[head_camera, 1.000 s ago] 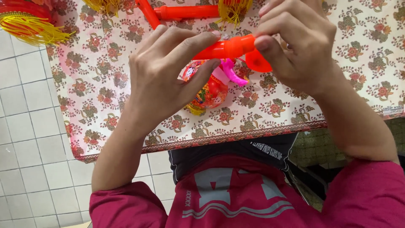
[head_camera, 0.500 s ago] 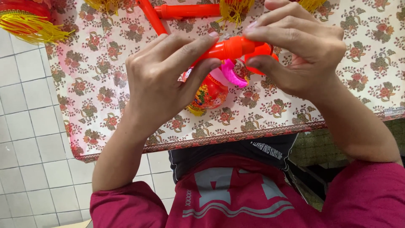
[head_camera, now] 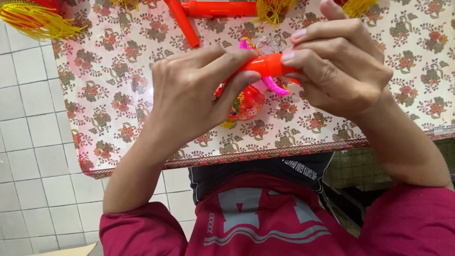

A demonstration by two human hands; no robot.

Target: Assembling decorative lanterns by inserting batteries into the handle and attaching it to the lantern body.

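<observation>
Both of my hands hold one orange plastic tube [head_camera: 266, 65] above a table covered with a floral cloth [head_camera: 118, 99]. My left hand [head_camera: 194, 90] grips the tube's left part with the thumb underneath. The fingertips of my right hand [head_camera: 339, 66] pinch its right end. A pink plastic hook [head_camera: 275, 86] and a small red and yellow lantern ornament [head_camera: 246, 103] hang below the tube, partly hidden by my left hand.
More orange tubes [head_camera: 218, 8] lie at the table's far edge, with yellow tassels [head_camera: 35, 21] at the top left and top middle. White floor tiles [head_camera: 28, 156] show to the left. The table's near edge runs just above my red shirt.
My right hand has shifted along the tube's right end, from wrapping over it to pinching it with the fingertips. The tube and hanging ornament stay between my hands.
</observation>
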